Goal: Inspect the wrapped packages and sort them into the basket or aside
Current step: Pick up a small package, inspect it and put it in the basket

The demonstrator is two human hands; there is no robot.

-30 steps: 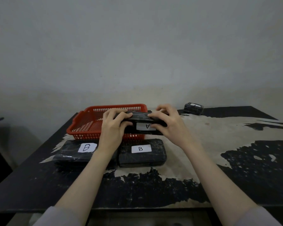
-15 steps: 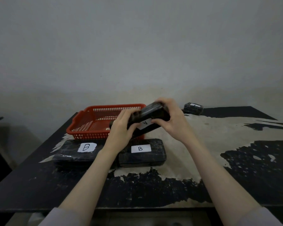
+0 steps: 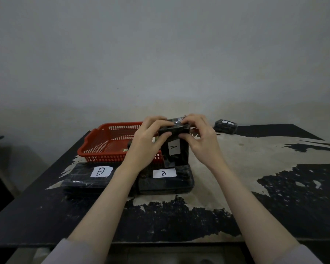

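A black wrapped package with a white label A (image 3: 174, 149) stands on end above the table, just right of the red basket (image 3: 107, 141). My left hand (image 3: 149, 139) and my right hand (image 3: 199, 135) both grip its top end. Two flat black packages lie in front of the basket: the left package labelled B (image 3: 88, 178) and the right package labelled B (image 3: 166, 180), which lies directly below the held one. Something small lies inside the basket, mostly hidden by my left hand.
Another small wrapped package (image 3: 225, 126) sits at the table's far edge on the right. The worn black table (image 3: 274, 168) runs up to a plain wall at the back. Its front edge is close to my body.
The package labelled A was held lengthwise, then tilted, and now stands on end with its label turned sideways. Both hands moved with it, slightly right.
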